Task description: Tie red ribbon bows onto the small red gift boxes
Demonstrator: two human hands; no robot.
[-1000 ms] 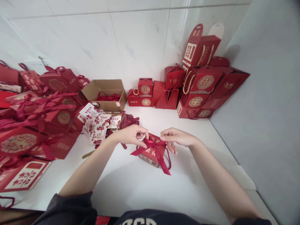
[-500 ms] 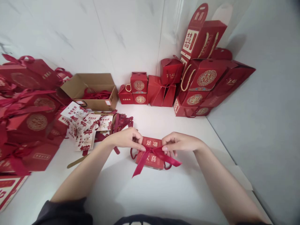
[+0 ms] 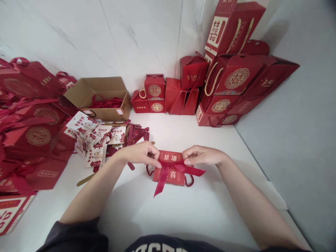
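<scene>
A small red gift box (image 3: 170, 176) with gold characters lies flat on the white counter (image 3: 210, 210) in front of me. A crimson satin ribbon (image 3: 181, 167) crosses its lid in a loose bow, one tail hanging toward me and the other running right. My left hand (image 3: 139, 154) pinches the ribbon at the box's upper left. My right hand (image 3: 202, 155) pinches it at the upper right. Thin dark red cord handles stick out on both sides of the box.
An open cardboard box (image 3: 98, 101) holding red ribbon stands at the back left. Printed paper cards (image 3: 91, 145) and ribbon bundles lie near it, beside piled red gift boxes (image 3: 34, 134). More red boxes and rope-handled bags (image 3: 231, 80) stand against the tiled wall.
The box has turned from tilted to lying squarer before me. The ribbon now forms a neater bow, with its tails spread lower and right, and both hands sit closer to the box's top edge.
</scene>
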